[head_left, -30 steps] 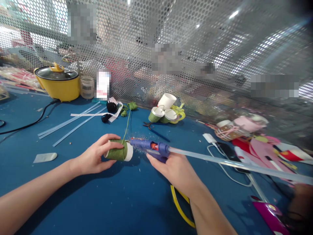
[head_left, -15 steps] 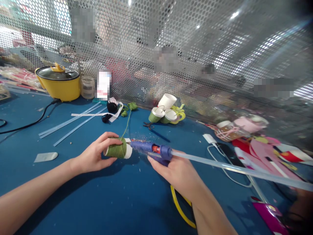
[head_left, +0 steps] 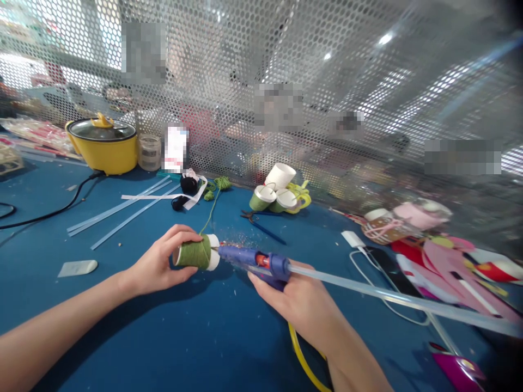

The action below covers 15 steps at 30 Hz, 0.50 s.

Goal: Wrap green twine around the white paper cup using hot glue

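Note:
My left hand (head_left: 157, 265) is closed around a paper cup wrapped in green cord (head_left: 195, 253), lying on its side over the blue table (head_left: 171, 337). A strand of green cord (head_left: 210, 209) runs from the cup back to a small green bundle (head_left: 220, 183). My right hand (head_left: 295, 296) grips a blue glue gun (head_left: 255, 259) whose nozzle touches the cup's white rim. A long clear glue stick (head_left: 392, 296) sticks out of the gun's back toward the right.
Clear glue sticks (head_left: 122, 209) lie at the left near a yellow cooker (head_left: 104, 146) and a glass jar (head_left: 149, 152). Wrapped cups (head_left: 278, 191), scissors (head_left: 261, 224), a white charger (head_left: 352, 239) and pink craft pieces (head_left: 445, 256) sit at the right. Perforated metal screen (head_left: 286, 65) closes the back.
The cup and glue gun have stayed together with the nozzle at the rim; the view shifted slightly, and my left fingers have turned the cup a little.

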{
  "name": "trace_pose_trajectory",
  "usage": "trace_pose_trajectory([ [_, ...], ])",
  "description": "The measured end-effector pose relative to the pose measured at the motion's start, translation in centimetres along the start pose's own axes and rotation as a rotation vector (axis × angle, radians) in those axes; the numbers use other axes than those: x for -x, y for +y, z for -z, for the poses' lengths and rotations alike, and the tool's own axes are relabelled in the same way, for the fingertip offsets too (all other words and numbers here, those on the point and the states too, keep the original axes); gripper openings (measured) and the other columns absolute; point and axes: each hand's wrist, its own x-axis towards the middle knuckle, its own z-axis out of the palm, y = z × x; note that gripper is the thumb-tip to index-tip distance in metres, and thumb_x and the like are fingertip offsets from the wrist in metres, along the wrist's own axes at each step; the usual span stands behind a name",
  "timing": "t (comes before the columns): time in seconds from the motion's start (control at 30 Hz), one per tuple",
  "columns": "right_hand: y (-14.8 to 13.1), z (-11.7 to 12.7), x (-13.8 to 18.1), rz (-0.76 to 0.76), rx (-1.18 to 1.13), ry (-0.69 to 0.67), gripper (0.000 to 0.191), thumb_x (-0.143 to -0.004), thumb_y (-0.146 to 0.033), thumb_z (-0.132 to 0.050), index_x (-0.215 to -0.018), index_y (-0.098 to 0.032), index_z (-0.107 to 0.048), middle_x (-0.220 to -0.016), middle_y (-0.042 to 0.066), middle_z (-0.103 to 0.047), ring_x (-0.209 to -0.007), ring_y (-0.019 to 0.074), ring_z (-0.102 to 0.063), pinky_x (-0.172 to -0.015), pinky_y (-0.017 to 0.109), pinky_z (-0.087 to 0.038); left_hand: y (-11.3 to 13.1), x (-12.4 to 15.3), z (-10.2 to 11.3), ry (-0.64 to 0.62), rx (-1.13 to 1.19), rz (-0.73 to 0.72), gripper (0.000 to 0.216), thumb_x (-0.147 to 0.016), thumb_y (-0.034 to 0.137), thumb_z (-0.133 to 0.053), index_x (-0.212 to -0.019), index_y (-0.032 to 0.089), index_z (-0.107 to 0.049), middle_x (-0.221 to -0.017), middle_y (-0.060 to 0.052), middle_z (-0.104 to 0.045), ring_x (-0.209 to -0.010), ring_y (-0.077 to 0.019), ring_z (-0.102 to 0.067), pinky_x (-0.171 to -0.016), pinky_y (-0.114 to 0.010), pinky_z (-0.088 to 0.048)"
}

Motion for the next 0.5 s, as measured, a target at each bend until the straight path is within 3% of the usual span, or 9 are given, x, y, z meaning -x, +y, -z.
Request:
trace_pose_trajectory([
  [0.5,0.23,-0.21,0.00,0.076,0.018,0.032,0.013,-0.074,-0.023,-0.050,-0.062,-0.021,-0.055,-0.056,0.000,-0.059,-0.048,0.0144,-0.054,-0.046,0.023,-0.044,-0.46,0.24,-0.35,0.013,0.122,0.105,0.042,-0.074,0.019,-0.061,-0.112,0.021,-0.044,-0.108,-0.009,-0.049,-0.098,-0.0216,-0.052,-0.086,-0.037,-0.045],
])
